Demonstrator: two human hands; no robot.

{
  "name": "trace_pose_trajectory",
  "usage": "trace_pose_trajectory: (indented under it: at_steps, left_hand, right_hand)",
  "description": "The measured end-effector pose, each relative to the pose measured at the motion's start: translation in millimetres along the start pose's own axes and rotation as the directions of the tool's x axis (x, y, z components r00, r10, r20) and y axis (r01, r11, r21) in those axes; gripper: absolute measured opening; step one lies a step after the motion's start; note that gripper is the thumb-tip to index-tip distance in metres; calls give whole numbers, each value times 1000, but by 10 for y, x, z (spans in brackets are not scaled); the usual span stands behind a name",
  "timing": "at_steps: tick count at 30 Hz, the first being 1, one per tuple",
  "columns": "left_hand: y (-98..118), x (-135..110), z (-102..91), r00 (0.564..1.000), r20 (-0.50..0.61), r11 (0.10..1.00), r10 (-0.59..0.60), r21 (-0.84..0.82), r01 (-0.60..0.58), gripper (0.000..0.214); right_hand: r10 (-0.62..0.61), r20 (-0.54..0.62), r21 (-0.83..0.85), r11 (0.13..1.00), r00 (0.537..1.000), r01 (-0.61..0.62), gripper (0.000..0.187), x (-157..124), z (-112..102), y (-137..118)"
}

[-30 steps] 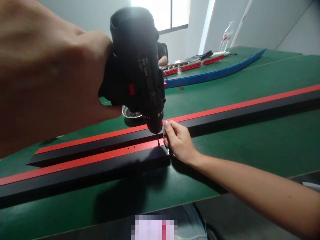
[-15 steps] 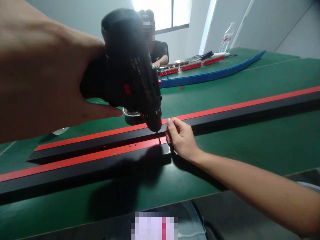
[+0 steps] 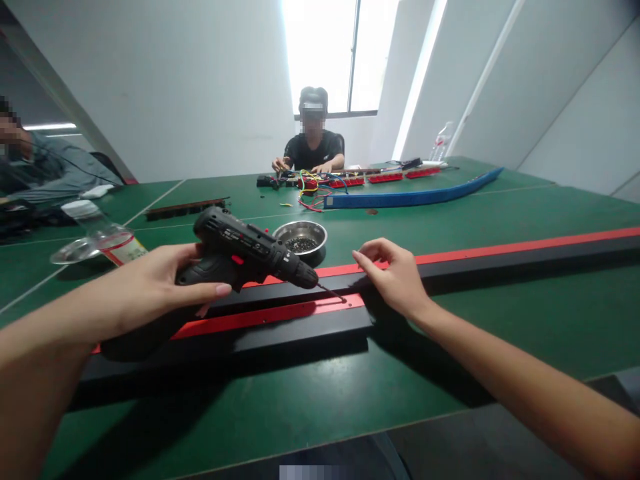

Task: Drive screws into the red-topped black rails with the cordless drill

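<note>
My left hand (image 3: 143, 287) is wrapped round the grip of a black cordless drill (image 3: 245, 253), which tilts down to the right. Its long bit touches or nearly touches the red top of the near black rail (image 3: 305, 337), close to the rail's right end. Small dark holes or screw heads dot that red strip. Just beyond this end is my right hand (image 3: 393, 273), its fingers curled in with the thumb against or near them; anything inside is hidden. Behind the near rail lies a longer red-topped black rail (image 3: 515, 263), partly covered by the drill and right hand.
A metal bowl (image 3: 303, 233) of small dark screws stands behind the rails. Left are a tilted bottle (image 3: 107, 233) and a shallow dish (image 3: 73, 252). A curved blue strip (image 3: 415, 198) and wired red blocks (image 3: 385, 178) lie farther back. A co-worker (image 3: 314, 147) sits opposite; another person is at far left.
The drill has swung from nearly upright to a low slant, its body lower and its bit leaning right. My view has tilted up, showing more room. The right hand stays by the rail end.
</note>
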State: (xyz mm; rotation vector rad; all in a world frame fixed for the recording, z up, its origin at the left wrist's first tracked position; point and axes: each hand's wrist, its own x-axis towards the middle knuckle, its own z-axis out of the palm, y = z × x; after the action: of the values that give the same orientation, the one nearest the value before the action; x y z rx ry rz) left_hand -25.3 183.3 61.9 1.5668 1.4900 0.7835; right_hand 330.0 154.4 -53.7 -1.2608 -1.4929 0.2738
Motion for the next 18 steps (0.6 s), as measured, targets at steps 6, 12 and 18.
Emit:
trace_pose_trajectory:
  at_steps: [6,12,18]
  left_hand:
    - [-471,-10,42,994,26,964,-111,-241,114,35]
    - [-687,65,113,976,154,706,-151,-675,216,15]
    - [-616,35,228,972,40,620,-233,-764,180,14]
  right_hand:
    - [20,292,-178,983,956,34,18,769,365,41]
    - [160,498,-490,863,852,124,17,1362,1081,89]
    - [290,561,-646,739,775,191,35,1423,1588,126]
